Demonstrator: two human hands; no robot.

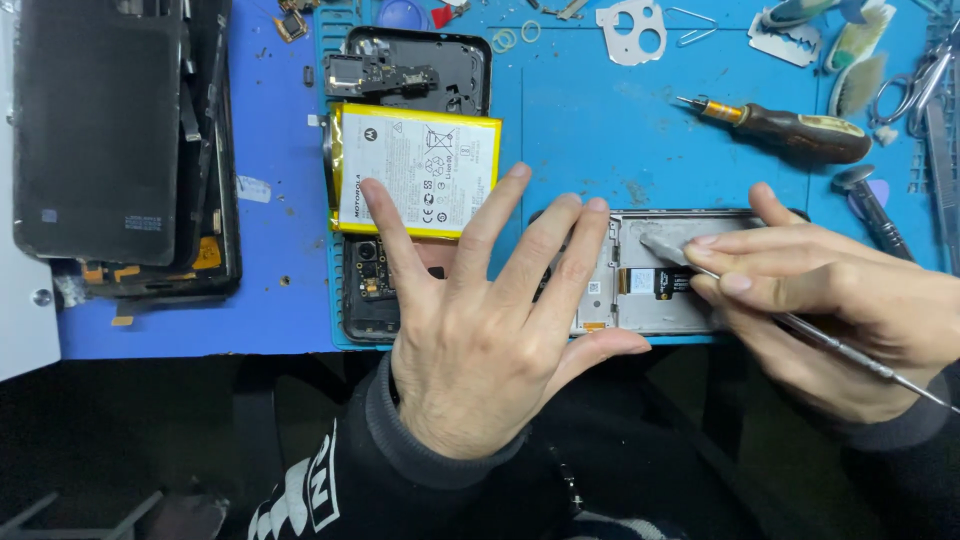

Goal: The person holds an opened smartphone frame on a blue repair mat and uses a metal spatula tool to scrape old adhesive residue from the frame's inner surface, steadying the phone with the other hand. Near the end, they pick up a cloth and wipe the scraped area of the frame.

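The left hand (480,320) lies nearest, fingers spread flat, pressing on the grey metal phone frame (680,275) at the blue mat's (600,130) near edge. The right hand (830,310) pinches a thin steel spudger (800,330), its flat tip on that frame. Beyond lie a white, yellow-edged battery (415,168) on an opened black phone (420,70), and a brown-handled screwdriver (790,128).
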